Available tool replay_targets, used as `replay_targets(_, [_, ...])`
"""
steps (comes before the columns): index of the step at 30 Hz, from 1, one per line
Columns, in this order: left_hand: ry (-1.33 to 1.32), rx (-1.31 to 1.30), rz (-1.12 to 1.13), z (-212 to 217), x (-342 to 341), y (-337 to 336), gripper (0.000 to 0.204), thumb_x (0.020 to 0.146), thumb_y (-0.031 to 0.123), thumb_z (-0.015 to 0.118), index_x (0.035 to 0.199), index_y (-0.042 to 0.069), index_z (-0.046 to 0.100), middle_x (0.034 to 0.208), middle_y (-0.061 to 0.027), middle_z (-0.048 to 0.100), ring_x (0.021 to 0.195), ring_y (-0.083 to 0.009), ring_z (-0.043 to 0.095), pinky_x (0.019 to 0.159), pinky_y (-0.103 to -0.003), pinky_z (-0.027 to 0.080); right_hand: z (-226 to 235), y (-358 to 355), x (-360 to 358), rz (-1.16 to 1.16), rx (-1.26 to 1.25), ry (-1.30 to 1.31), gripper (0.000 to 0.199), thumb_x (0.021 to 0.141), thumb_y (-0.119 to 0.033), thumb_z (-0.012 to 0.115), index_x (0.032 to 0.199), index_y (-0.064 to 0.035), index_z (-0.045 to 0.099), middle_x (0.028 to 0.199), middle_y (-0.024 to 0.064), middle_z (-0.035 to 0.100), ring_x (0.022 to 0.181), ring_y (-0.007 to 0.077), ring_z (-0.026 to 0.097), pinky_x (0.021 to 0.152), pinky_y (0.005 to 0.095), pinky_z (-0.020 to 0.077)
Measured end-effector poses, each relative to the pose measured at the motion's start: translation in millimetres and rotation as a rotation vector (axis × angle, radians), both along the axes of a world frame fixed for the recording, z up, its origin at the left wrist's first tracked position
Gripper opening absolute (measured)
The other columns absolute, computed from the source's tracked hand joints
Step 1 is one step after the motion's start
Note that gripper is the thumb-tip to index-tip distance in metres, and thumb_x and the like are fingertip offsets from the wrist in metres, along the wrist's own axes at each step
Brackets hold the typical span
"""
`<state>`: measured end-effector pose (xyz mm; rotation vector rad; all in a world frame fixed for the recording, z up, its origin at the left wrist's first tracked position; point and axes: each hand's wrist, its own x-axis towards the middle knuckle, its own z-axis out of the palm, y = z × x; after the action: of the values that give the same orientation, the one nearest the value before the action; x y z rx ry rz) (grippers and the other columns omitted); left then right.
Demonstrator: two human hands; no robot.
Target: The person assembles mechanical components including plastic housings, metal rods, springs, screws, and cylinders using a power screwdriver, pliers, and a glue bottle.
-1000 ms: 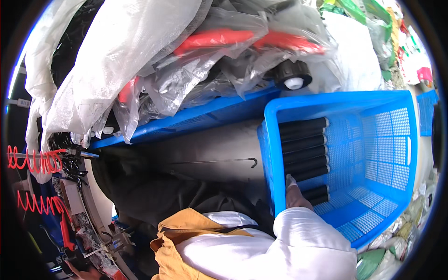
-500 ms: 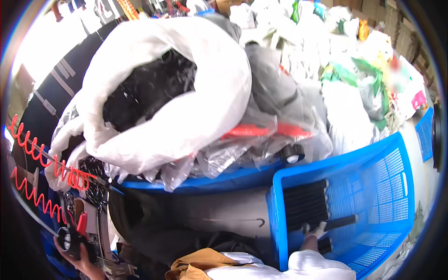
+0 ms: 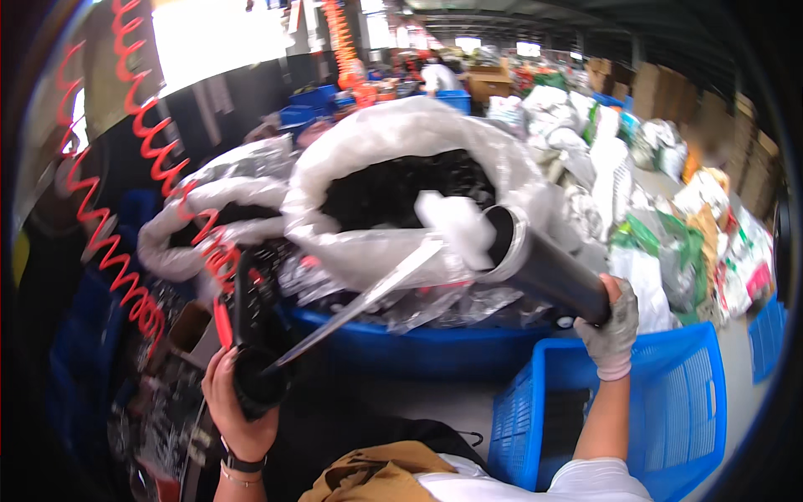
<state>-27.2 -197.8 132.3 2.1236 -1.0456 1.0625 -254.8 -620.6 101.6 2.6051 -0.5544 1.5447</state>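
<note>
My bare left hand (image 3: 238,410), a dark band at the wrist, closes around a short black round-mouthed cylinder (image 3: 258,385). A long pale rod (image 3: 360,309) slants up from it to the right and ends by a blurred white fluffy wad (image 3: 458,226). Beside my left fingers stands a red lever-like piece (image 3: 222,322). My right hand (image 3: 613,330), in a grey glove, grips the near end of a thick black tube (image 3: 556,272). That tube tilts up to the left, its open mouth right beside the wad. Whether wad and tube touch, I cannot tell.
A white plastic bag (image 3: 326,184) full of black parts stands ahead, with a smaller bag (image 3: 171,238) on its left. A blue basket (image 3: 715,402) at lower right holds black tubes (image 3: 565,418). Red coiled hoses (image 3: 138,125) hang at left. Sacks (image 3: 615,176) pile up behind.
My right hand has come up out of the blue basket with a black tube. My left hand has moved up and right with the cylinder. The view has tilted upward.
</note>
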Motion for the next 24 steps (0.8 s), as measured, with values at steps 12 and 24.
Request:
replay_targets(12, [-0.272, 0.408, 0.331, 23, -22, 127, 0.040, 0.073, 0.005, 0.067, 0.111, 0.011, 0.059, 0.115, -0.0127, 0.063, 0.107, -0.0331, 0.059, 0.089, -0.048, 0.043, 102, 85, 130, 0.404, -0.609, 0.149, 0.052, 0.062, -0.004, 0.068, 0.110, -0.0206, 0.061, 0.106, 0.0074, 0.055, 0.097, 0.0315, 0.056, 0.089, 0.0495, 0.0410])
replay_targets(24, [1.175, 0.163, -0.551, -3, 13, 90, 0.072, 0.067, 0.010, 0.076, 0.133, 0.006, 0.047, 0.110, -0.0130, 0.064, 0.098, -0.0251, 0.063, 0.087, -0.035, 0.048, 108, 135, 177, 0.547, -1.094, -0.030, 0.064, 0.065, 0.005, 0.077, 0.113, -0.0268, 0.051, 0.112, 0.0108, 0.054, 0.103, 0.0347, 0.056, 0.083, 0.0528, 0.0484])
